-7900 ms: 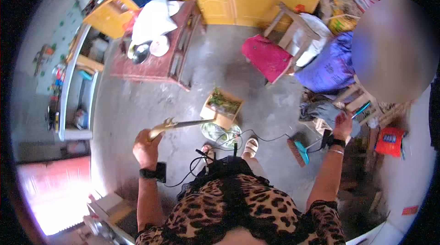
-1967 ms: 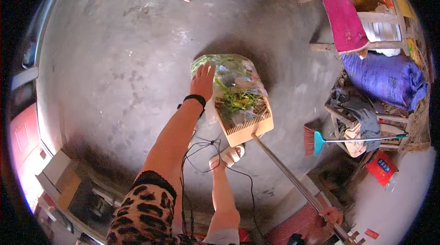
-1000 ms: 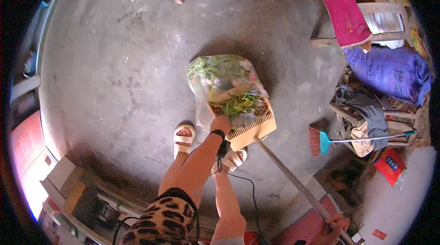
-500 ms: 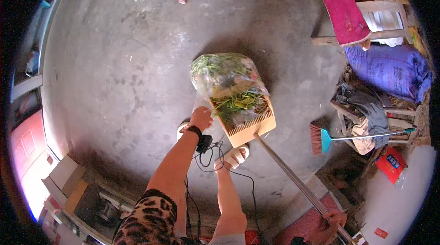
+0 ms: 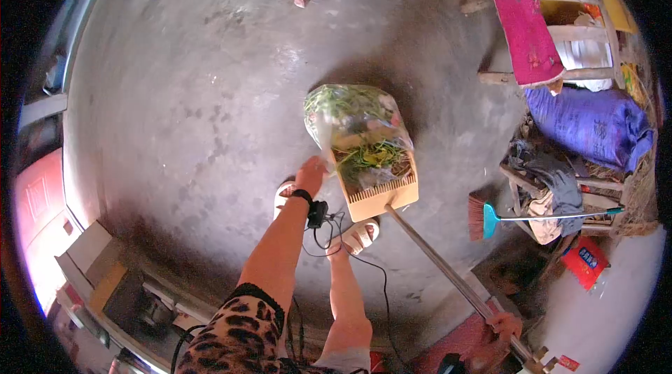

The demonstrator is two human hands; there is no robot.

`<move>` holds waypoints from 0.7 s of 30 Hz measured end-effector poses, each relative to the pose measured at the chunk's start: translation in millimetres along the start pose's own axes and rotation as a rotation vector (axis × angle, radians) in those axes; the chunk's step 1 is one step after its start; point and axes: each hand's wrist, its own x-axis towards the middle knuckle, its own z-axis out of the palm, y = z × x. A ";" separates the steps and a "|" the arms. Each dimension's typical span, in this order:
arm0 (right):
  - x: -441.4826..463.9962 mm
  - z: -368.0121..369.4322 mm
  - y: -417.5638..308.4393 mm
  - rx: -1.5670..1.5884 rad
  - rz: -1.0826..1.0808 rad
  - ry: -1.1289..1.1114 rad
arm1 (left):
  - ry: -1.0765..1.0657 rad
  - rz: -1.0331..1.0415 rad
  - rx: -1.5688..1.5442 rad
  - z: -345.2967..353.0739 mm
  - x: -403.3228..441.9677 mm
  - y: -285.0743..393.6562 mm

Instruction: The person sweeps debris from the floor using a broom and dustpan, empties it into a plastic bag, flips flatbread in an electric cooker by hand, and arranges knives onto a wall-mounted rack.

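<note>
My left hand [image 5: 311, 174] is closed on the edge of a clear plastic bag [image 5: 357, 111], just left of the dustpan. Green plant scraps and other waste show through the bag. The mouth of the bag reaches over the front of a yellow-orange dustpan [image 5: 375, 207] with a comb-toothed edge. Green stalks and leaves [image 5: 378, 155] lie in the pan. At the lower right, my right hand [image 5: 505, 325] is wrapped round the dustpan's long metal handle [image 5: 442, 268]. My left fingertips are partly hidden by the bag.
A broom [image 5: 492, 218] with a turquoise head leans at the right, near a wooden chair holding dark clothing [image 5: 555, 179]. Behind it are a purple sack [image 5: 591, 125] and a chair with a pink cloth [image 5: 523, 31]. Black cables [image 5: 383, 290] hang beside my legs.
The view has shifted slightly. My left hand still holds the bag's edge beside the dustpan, and my right hand stays on the handle. The waste looks much the same.
</note>
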 end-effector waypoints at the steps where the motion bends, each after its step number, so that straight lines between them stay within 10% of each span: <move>1: -1.5 1.5 -7.1 0.005 0.011 -0.009 | -0.070 0.194 0.286 -9.1 -7.0 15.6; 5: -4.8 16.9 -43.3 0.041 0.036 -0.032 | -0.151 -0.100 -0.206 -17.7 -36.4 42.0; 12: -3.2 45.1 -90.5 -0.088 -0.057 0.006 | -0.262 0.002 -0.263 -78.2 -32.8 60.6; 15: -2.2 63.3 -93.0 0.043 0.000 0.093 | -0.169 0.386 -0.153 -77.5 -31.5 45.6; 17: -9.2 78.0 -107.1 0.029 0.027 0.073 | -0.326 -0.194 -0.557 -107.3 -37.2 71.5; 21: -10.3 117.5 -142.4 -0.125 -0.064 -0.017 | -0.302 -0.117 -0.358 -98.6 -37.4 60.5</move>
